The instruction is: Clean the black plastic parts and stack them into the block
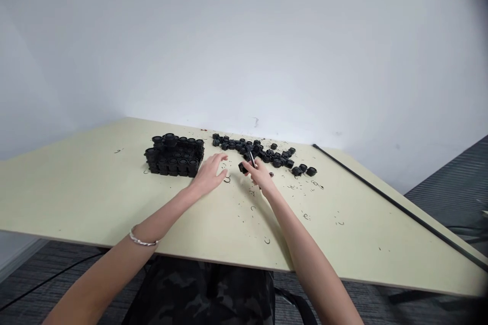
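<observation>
My right hand (260,175) is closed round a slim dark tool (252,159) with a shiny edge; its exact kind is too small to tell. At the fingertips of that hand is a small black round-topped part (243,167), and I cannot tell whether it is gripped or only touched. My left hand (211,172) is open, fingers apart and slightly curved, over the table just right of a block of stacked black parts (173,163). Beyond my right hand lies a loose pile of similar black parts (278,161).
Thin black curled shavings (267,241) are scattered over the pale yellow table (95,198). A long black rod (381,197) lies along the table's right side. A white wall (244,51) rises behind the far edge.
</observation>
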Demonstrator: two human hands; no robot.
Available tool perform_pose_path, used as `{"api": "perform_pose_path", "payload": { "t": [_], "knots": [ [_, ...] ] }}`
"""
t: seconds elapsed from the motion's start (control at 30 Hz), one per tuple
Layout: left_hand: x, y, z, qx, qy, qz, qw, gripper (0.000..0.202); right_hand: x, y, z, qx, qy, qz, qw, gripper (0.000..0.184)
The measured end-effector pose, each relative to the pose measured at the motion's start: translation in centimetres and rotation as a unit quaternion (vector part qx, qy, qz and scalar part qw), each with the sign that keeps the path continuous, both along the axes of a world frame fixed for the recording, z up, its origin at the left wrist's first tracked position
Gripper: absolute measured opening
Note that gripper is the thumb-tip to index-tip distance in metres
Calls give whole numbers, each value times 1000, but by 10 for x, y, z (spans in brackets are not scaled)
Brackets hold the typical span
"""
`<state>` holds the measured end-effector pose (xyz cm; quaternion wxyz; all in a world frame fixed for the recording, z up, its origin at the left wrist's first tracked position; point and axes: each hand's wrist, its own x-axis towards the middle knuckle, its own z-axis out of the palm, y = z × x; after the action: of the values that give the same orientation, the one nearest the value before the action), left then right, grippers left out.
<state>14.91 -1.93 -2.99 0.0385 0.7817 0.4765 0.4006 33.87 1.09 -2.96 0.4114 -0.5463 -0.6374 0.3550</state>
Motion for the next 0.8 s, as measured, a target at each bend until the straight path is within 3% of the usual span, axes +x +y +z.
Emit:
{"api": "perform_pose_path", "payload": {
  "t": [0.1,0.17,0.3,0.57,0.8],
  "knots": [
    [6,-3,-3,-62,-40,-120,990,50,-8,-7,4,-52,124,85,987,40],
    [9,-5,-3,-71,-66,-148,984,48,-13,-11,5,-65,170,129,975,41],
    [11,-3,-5,-83,-134,-160,974,31,-17,-15,4,-60,215,156,962,42],
    [12,4,-10,-171,-277,-172,930,32,-17,-15,5,-47,248,154,955,40],
    [10,5,-8,-192,-319,-154,915,32,-18,-14,1,52,153,117,980,53]
  ]
}}
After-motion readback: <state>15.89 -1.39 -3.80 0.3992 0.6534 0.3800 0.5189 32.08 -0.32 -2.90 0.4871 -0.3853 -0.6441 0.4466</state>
